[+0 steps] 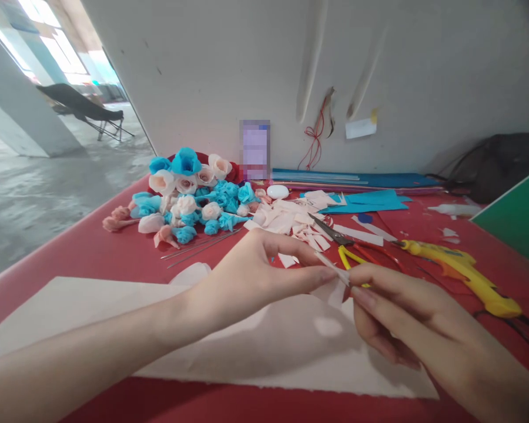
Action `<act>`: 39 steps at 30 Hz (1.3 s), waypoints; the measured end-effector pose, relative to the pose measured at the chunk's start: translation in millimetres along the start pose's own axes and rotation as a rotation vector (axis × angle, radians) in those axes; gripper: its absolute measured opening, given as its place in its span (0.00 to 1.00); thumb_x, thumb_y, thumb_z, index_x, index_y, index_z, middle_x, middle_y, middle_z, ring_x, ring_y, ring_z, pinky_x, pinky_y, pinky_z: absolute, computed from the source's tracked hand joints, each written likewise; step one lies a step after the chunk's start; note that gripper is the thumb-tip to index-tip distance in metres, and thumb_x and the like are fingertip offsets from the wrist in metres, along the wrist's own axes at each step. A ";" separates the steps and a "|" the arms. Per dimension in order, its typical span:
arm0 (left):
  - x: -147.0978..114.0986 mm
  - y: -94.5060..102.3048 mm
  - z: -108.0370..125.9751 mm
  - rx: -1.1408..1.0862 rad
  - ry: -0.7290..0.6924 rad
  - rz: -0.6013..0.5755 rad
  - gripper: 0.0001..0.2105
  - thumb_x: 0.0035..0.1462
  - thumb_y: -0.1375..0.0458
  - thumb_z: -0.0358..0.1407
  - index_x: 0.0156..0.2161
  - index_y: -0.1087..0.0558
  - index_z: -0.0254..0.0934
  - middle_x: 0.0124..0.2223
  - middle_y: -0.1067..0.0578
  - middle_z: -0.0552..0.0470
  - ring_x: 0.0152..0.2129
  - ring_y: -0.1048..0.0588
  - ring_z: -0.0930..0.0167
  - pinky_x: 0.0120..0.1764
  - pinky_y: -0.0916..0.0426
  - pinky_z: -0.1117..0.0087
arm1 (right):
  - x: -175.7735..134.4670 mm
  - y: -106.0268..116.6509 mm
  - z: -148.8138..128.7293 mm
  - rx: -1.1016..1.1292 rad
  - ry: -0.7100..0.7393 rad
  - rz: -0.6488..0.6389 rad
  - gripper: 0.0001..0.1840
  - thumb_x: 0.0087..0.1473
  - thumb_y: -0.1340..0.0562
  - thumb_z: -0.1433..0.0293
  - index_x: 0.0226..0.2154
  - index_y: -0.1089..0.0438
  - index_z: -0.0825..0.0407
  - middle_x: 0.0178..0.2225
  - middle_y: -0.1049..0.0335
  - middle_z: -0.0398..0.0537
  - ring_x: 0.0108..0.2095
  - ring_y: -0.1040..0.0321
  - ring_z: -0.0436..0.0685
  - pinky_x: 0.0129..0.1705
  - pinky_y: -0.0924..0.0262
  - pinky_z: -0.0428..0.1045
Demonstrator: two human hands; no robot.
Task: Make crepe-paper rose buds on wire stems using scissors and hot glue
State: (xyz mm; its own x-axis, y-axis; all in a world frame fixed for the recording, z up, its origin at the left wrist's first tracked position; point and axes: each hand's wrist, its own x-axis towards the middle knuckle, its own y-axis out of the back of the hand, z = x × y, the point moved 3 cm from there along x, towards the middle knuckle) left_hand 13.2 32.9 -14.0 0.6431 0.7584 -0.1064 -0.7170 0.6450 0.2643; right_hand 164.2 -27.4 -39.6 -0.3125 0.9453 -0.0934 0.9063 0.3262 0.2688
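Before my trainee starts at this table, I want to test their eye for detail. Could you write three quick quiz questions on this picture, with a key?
1. What do the left hand and right hand hold between them?
A) scissors
B) a thin pale piece
C) a red cord
2. True or false: the yellow glue gun lies nearer the left hand than the right hand.
3. Fill in the colour: the big pale sheet lies on a ____ table.

Key: 1. B. 2. False; it lies beyond the right hand, on that side. 3. Red.
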 end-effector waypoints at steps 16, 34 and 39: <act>6.6 -2.3 -10.7 0.003 0.012 -0.003 0.06 0.48 0.43 0.33 0.29 0.25 0.35 0.28 0.24 0.56 0.28 0.29 0.76 0.32 0.36 0.79 | 2.0 13.5 3.3 -0.119 -0.191 -0.074 0.17 0.56 0.50 0.54 0.36 0.39 0.49 0.16 0.52 0.37 0.17 0.56 0.46 0.15 0.61 0.40; 16.9 -23.3 -51.1 -0.238 0.067 -0.026 0.03 0.47 0.44 0.29 0.26 0.28 0.31 0.26 0.27 0.55 0.25 0.31 0.78 0.30 0.37 0.80 | 18.3 10.4 8.5 -0.368 -0.274 -0.151 0.12 0.56 0.47 0.64 0.27 0.36 0.55 0.18 0.45 0.38 0.18 0.48 0.43 0.18 0.54 0.39; 15.9 -25.7 -50.5 -0.202 0.021 -0.075 0.03 0.47 0.45 0.29 0.27 0.30 0.31 0.28 0.28 0.54 0.28 0.31 0.76 0.34 0.37 0.77 | 12.6 7.3 3.1 -0.339 -0.243 -0.119 0.13 0.56 0.48 0.68 0.26 0.34 0.58 0.17 0.46 0.39 0.18 0.50 0.43 0.20 0.54 0.40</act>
State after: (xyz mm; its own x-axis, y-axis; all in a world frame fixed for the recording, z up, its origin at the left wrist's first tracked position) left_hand 28.3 33.0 -70.9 0.6923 0.7081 -0.1390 -0.7081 0.7037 0.0579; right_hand 167.7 -13.1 -41.8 -0.2962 0.8869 -0.3544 0.7105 0.4526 0.5388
